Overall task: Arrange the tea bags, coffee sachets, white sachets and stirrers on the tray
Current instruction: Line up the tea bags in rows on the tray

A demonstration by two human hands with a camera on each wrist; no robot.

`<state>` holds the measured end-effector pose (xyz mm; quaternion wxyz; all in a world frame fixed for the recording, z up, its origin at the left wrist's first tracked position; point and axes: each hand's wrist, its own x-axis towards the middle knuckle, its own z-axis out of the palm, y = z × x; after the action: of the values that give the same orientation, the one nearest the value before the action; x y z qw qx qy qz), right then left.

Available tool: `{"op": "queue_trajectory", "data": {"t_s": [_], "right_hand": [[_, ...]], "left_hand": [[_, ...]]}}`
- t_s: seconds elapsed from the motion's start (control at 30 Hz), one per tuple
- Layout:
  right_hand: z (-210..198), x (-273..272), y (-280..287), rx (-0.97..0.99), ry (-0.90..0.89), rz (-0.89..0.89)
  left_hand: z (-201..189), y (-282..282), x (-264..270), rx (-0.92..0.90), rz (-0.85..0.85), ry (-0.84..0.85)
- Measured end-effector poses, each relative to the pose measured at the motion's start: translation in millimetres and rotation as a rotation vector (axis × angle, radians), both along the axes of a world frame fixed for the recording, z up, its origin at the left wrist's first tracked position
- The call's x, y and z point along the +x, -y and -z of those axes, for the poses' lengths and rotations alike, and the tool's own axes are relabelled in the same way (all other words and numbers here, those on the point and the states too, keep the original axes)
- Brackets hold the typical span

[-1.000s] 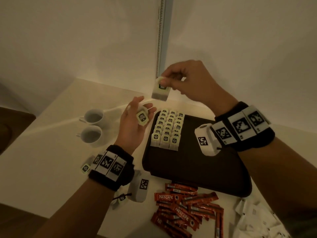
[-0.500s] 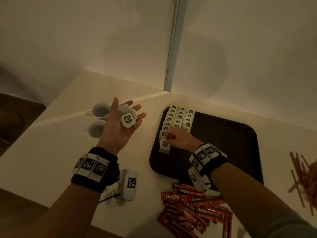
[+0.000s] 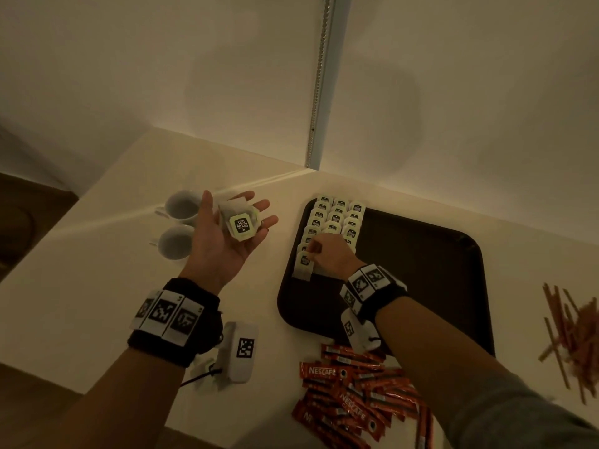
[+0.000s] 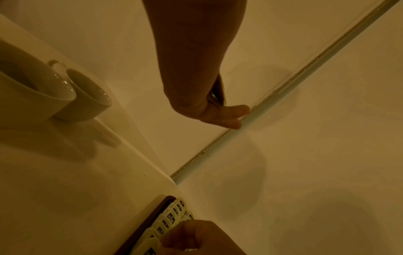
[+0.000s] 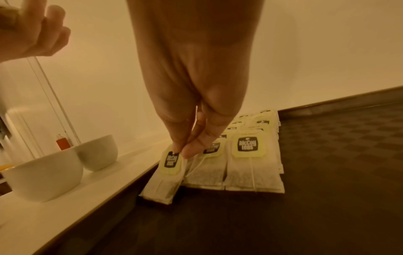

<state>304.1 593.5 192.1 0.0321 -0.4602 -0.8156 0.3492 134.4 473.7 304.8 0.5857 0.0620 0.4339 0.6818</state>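
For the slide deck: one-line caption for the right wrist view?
Right hand pinches a tea bag by its tag, setting it beside the rows on the dark tray.

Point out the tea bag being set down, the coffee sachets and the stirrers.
tea bag (image 5: 170, 162): right wrist view, on its paper tag.
coffee sachets (image 3: 353, 396): head view, middle of the pile.
stirrers (image 3: 575, 335): head view, middle of the heap.
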Motion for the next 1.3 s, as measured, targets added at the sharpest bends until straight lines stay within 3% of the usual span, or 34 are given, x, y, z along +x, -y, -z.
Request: {"op": "queue_trajectory", "data": {"t_s": [0.13, 0.23, 0.3, 0.47, 0.63, 0.77, 0.9, 1.03, 1.13, 1.3], "right_hand": [[-21.7, -6.8, -2.5, 0.062, -0.118, 0.076], [-68.8, -22.3, 3.2, 0.242, -0.507, 0.123], [-101.2, -30.4, 12.5, 0.303, -0.648, 0.058], [-130.6, -41.6, 29.5, 0.278, -0.376, -0.104], [-133.7, -38.4, 22.1, 0.244, -0.366, -0.072], [-148.0, -27.1, 12.9, 0.130, -0.310, -0.110], [-166.3, -13.2, 1.2, 0.035, -0.275, -0.167], [-187.3, -6.9, -9.7, -0.064, -0.440, -0.142], [-205.4, -7.5, -13.9, -0.003, -0.478, -0.223], [-227.8, -10.9, -10.7, 0.281, -0.502, -0.297]], "left_hand": [[1.7, -2.6, 3.0, 0.024, 0.032, 0.007], [-0.2, -9.1, 6.9, 0.053, 0.014, 0.033], [-2.7, -15.0, 10.6, 0.096, -0.026, 0.113], [-6.8, -27.9, 21.6, 0.197, -0.012, 0.239], [-8.7, -29.5, 32.4, 0.189, 0.036, 0.276], [-9.4, -25.1, 31.8, 0.170, 0.120, 0.187], [-5.0, -22.9, 32.4, 0.109, 0.174, -0.010], [-7.2, -21.3, 38.9, 0.116, 0.124, -0.081], [-12.0, -24.3, 45.2, 0.189, 0.087, -0.084], [-21.8, -30.1, 49.1, 0.284, 0.037, -0.174]]}}
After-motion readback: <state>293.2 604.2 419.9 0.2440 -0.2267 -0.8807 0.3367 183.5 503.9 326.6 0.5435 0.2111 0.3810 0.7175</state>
